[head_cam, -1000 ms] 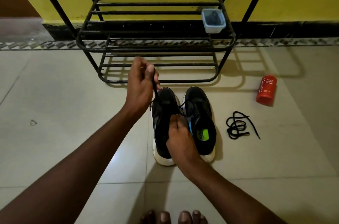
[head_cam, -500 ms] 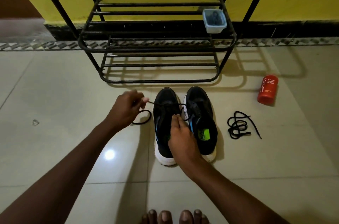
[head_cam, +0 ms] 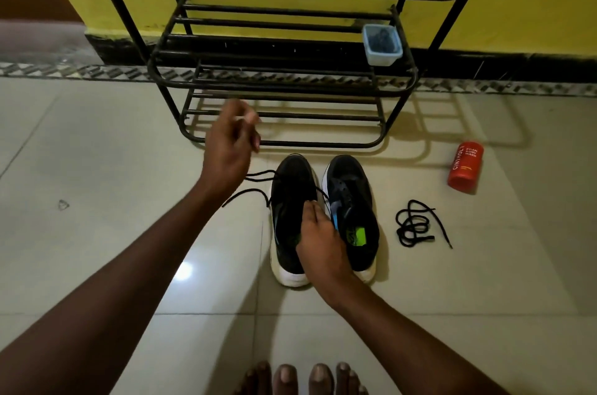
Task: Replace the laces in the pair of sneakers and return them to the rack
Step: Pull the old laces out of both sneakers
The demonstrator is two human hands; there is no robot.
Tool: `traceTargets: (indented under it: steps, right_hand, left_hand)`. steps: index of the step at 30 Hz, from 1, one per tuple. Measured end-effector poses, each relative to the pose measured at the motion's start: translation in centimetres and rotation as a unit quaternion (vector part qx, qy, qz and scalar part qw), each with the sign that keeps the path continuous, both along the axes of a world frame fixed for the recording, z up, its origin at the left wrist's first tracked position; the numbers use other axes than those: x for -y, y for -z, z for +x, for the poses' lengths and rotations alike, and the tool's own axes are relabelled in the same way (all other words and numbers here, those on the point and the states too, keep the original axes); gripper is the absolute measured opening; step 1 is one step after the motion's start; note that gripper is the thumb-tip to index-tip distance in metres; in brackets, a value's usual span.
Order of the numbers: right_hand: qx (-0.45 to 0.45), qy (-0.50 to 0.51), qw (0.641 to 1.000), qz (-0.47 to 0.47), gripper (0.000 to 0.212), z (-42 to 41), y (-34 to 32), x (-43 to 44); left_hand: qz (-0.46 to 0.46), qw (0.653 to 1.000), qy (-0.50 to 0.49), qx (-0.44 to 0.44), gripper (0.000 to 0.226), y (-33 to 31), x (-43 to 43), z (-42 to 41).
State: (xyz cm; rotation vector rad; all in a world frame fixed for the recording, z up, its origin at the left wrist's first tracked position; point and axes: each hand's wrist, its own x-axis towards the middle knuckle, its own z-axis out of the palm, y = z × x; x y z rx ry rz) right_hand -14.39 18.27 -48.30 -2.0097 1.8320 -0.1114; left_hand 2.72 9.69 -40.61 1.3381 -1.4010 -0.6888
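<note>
Two shoes stand side by side on the pale glossy tiled floor [head_cam: 97,168], toes towards the black metal shoe rack [head_cam: 290,84] just beyond them. The right hand [head_cam: 319,242] lies over the black white-soled sneaker [head_cam: 290,200] on the left of the pair, its fingers [head_cam: 310,208] bunched and bent down onto the lacing area, gripping the upper. A thin black lace [head_cam: 255,192] trails from this shoe out to the left across the floor and passes behind the wrist of the left hand [head_cam: 231,145]. That hand is raised above the floor in front of the rack's bottom shelf. Its fingers [head_cam: 250,120] are loosely curled and blurred, so I cannot tell whether they pinch the lace. The second black sneaker [head_cam: 352,194], with a green label inside, is touching the first. To the right lies a coiled loose black shoelace [head_cam: 415,225], and further right a red cylindrical bottle [head_cam: 465,168]. A small pale blue plastic tub [head_cam: 382,45] sits at the right end of a rack shelf. Bare toes [head_cam: 303,378] show at the bottom edge.
</note>
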Motion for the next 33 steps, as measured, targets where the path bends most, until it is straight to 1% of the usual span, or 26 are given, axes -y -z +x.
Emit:
traceTargets:
  steps: [1,2,3,4,5,6,7,8,9,10,11,13,14,15,16,18,19,20,21,22,24,26,29,30,33]
  right_hand:
    - [-0.001,-0.001,1.0,0.002,0.064,0.0,-0.1,-0.1]
    - [-0.001,-0.003,1.0,0.002,0.063,0.0,-0.2,-0.1]
    - [-0.002,-0.004,1.0,0.002,0.063,0.1,-0.1,0.0]
    - [-0.003,-0.005,1.0,0.002,0.064,0.2,0.0,0.0]
    - [-0.004,-0.004,1.0,0.005,0.063,0.2,0.0,0.1]
    - [0.001,-0.002,1.0,0.012,0.062,0.2,0.1,0.2]
    - [0.014,0.002,1.0,0.021,0.059,0.1,0.3,0.2]
    - [0.036,0.008,0.999,0.031,0.055,-0.1,0.6,0.2]
    - [0.05,0.004,0.998,0.031,0.05,-0.2,0.8,0.1]
    - [0.056,0.004,0.998,0.027,0.047,-0.4,1.2,0.0]
    - [0.057,0.009,0.998,0.022,0.045,-0.4,1.3,-0.1]
    - [0.071,0.025,0.997,0.026,0.044,-0.3,1.4,-0.1]
    - [0.069,0.03,0.997,0.028,0.048,-0.2,1.3,-0.1]
    - [0.047,0.018,0.999,0.019,0.054,-0.1,0.9,0.0]
    - [0.028,0.006,1.0,0.008,0.059,0.0,0.7,0.0]
    - [0.015,0.002,1.0,-0.002,0.064,0.1,0.5,0.1]
    - [0.01,-0.001,1.0,-0.002,0.065,0.0,0.4,0.1]
    - [0.011,-0.001,1.0,-0.002,0.065,0.0,0.4,0.1]
    - [0.012,0.0,1.0,0.0,0.065,0.0,0.4,0.2]
    - [0.012,0.0,1.0,0.001,0.065,0.0,0.4,0.2]
    - [0.012,0.0,1.0,0.002,0.064,0.0,0.4,0.2]
    - [0.014,-0.004,1.0,0.002,0.064,-0.1,0.2,0.2]
    - [0.018,-0.006,1.0,0.009,0.064,-0.2,0.0,0.1]
    - [0.018,-0.006,1.0,0.01,0.064,-0.2,-0.1,0.0]
    - [0.017,-0.007,1.0,0.007,0.065,-0.2,-0.1,0.1]
  left_hand:
    - [0.021,0.981,0.009,0.191,0.014,1.4,-0.1,0.6]
    - [0.066,0.923,0.018,0.38,0.016,2.7,-0.4,1.2]
    - [0.111,0.851,0.032,0.512,0.024,3.9,-0.8,1.6]
    - [0.16,0.8,0.049,0.576,0.035,4.9,-1.2,1.9]
    - [0.212,0.783,0.068,0.581,0.041,5.8,-1.4,2.2]
    - [0.25,0.797,0.078,0.544,0.04,6.2,-1.5,2.4]
    - [0.268,0.832,0.086,0.478,0.037,6.6,-1.5,2.8]
    - [0.266,0.87,0.096,0.403,0.036,6.9,-1.6,2.9]
    - [0.253,0.901,0.09,0.341,0.041,6.8,-1.7,2.8]
    - [0.232,0.925,0.072,0.291,0.045,6.5,-1.8,2.5]
    - [0.197,0.944,0.047,0.262,0.048,6.0,-1.9,2.0]
    - [0.107,0.966,0.006,0.234,0.046,4.7,-2.0,0.9]
    - [0.063,0.977,0.01,0.203,0.044,3.9,-2.0,0.3]
    - [0.033,0.987,0.027,0.158,0.043,3.2,-1.8,-0.1]
    - [0.015,0.995,0.049,0.09,0.042,2.6,-1.6,-0.5]
    - [0.036,0.995,0.072,-0.06,0.046,2.1,-1.2,-1.3]
    - [0.051,0.992,0.066,-0.097,0.047,2.1,-0.9,-1.8]
    - [0.063,0.992,0.05,-0.1,0.045,2.4,-0.6,-2.2]
    - [0.07,0.995,0.028,-0.061,0.039,2.8,-0.3,-2.5]
    - [0.072,0.997,0.011,0.006,0.032,3.5,0.0,-2.6]
    - [0.078,0.984,-0.009,0.157,0.021,5.2,0.5,-2.3]
    - [0.096,0.967,0.023,0.234,0.026,7.0,0.5,-1.7]
    - [0.135,0.941,0.099,0.295,0.038,8.8,0.1,-1.4]
    - [0.143,0.935,0.115,0.305,0.04,9.1,-0.1,-1.5]
    - [0.17,0.939,0.12,0.272,0.032,9.2,-0.4,-2.3]
